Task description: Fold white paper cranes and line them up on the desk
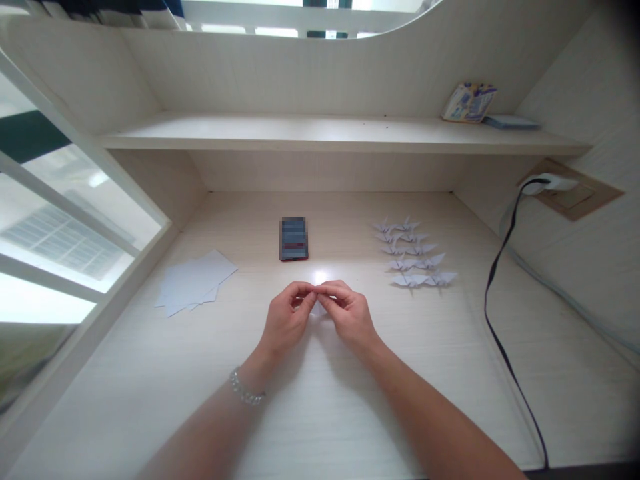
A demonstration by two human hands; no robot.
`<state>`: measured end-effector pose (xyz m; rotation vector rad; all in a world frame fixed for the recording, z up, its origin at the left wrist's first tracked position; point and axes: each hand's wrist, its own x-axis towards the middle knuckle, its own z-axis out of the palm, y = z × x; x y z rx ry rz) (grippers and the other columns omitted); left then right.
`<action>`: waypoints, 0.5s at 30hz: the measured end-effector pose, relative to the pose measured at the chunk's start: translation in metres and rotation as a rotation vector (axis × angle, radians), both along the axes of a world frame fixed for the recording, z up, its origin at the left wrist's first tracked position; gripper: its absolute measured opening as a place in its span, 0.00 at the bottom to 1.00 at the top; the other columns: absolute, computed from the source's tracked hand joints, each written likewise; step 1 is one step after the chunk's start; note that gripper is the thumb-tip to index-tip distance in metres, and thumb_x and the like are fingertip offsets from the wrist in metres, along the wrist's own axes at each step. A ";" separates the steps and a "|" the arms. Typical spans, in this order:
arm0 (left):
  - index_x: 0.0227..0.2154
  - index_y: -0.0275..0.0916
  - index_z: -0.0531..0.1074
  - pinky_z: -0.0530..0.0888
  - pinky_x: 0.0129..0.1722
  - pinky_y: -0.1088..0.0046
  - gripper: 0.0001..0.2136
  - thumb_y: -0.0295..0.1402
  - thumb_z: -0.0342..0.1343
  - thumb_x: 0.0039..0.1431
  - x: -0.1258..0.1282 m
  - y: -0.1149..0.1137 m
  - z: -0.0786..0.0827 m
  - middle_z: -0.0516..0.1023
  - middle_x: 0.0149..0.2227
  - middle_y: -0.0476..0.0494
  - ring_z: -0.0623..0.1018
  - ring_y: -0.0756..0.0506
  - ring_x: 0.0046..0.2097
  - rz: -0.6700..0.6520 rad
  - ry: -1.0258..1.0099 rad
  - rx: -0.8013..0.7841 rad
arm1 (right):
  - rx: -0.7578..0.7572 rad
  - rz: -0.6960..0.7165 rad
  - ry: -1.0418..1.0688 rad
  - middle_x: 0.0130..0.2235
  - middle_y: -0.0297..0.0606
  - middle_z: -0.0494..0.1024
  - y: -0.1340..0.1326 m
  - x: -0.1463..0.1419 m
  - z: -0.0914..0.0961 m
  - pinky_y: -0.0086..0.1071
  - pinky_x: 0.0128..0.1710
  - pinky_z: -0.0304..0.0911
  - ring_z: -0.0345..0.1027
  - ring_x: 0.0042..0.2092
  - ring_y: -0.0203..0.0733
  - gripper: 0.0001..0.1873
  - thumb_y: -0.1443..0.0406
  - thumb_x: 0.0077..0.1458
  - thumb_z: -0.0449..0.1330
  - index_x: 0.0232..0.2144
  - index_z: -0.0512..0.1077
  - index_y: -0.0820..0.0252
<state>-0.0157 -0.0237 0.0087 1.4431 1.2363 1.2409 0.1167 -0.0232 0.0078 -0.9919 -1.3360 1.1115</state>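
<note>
My left hand point(287, 317) and my right hand point(347, 313) meet over the middle of the pale desk point(320, 400), fingertips pinched together on a small folded piece of white paper point(317, 308). Most of that paper is hidden by my fingers. A bead bracelet point(246, 392) circles my left wrist. To the right, several folded white paper cranes point(415, 257) lie in two neat columns. A loose stack of white paper sheets point(194, 281) lies to the left of my hands.
A dark phone point(293, 239) lies flat beyond my hands. A black cable point(500, 293) runs from a wall plug point(550, 183) down the desk's right side. The shelf point(320, 133) above carries a small printed packet point(469, 101). A window frame borders the left.
</note>
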 end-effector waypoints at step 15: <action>0.32 0.37 0.69 0.69 0.37 0.73 0.07 0.36 0.52 0.55 -0.001 0.000 -0.002 0.72 0.33 0.45 0.72 0.48 0.36 -0.031 0.022 0.005 | -0.064 -0.032 -0.038 0.36 0.39 0.75 0.001 0.002 -0.004 0.34 0.40 0.66 0.70 0.38 0.40 0.09 0.64 0.49 0.59 0.35 0.70 0.60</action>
